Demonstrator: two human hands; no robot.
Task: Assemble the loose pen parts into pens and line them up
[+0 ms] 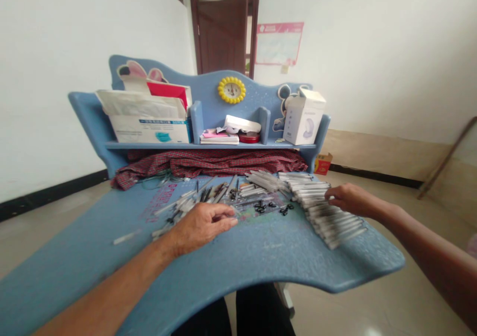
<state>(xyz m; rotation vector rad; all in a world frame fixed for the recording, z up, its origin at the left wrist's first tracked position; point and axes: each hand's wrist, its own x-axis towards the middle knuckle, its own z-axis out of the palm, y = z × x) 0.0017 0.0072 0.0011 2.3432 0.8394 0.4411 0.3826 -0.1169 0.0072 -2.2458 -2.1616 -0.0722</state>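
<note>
My left hand [201, 226] rests on the blue desk [261, 256], fingers curled and pinched at the edge of a loose pile of white pen tubes and dark pen parts [216, 197]; what the fingertips hold is too small to make out. My right hand [348, 199] lies on a neat row of assembled white pens [331, 221] at the desk's right side, fingers bent down onto them. Small black clips [272, 208] lie between the two hands.
A red checked cloth [208, 164] lies under the desk's shelf. The shelf holds a mask box [149, 127], books [219, 137], a white carton [303, 117] and a yellow clock [231, 89]. One stray tube [126, 236] lies at the left. A door [223, 33] stands behind.
</note>
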